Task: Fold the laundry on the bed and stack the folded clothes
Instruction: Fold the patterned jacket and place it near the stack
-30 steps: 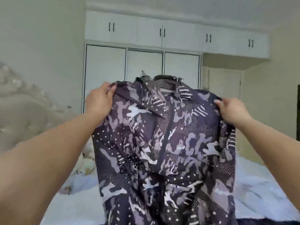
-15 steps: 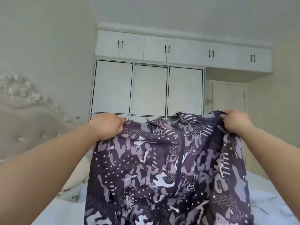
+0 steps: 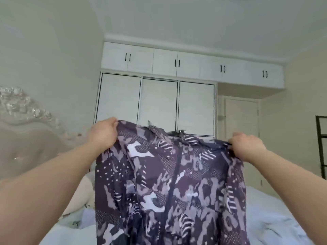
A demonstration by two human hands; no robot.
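A dark purple jacket (image 3: 169,188) with a pale camouflage print and a centre zip hangs spread out in front of me above the bed. My left hand (image 3: 103,134) grips its left shoulder, and my right hand (image 3: 247,146) grips its right shoulder. Both arms are stretched forward at about the same height. The jacket's lower hem runs out of the bottom of the view. The garment hides most of the bed behind it.
The bed (image 3: 276,220) with a pale blue sheet lies below. A padded ornate headboard (image 3: 26,128) and a pillow (image 3: 81,197) are at the left. White wardrobes (image 3: 157,103) fill the far wall, a door (image 3: 240,124) is beside them, and a dark shelf frame (image 3: 321,147) stands at the right.
The view has tilted up, showing more ceiling and wall. Both hands keep their grip on the jacket shoulders and have spread the garment wider and flatter.
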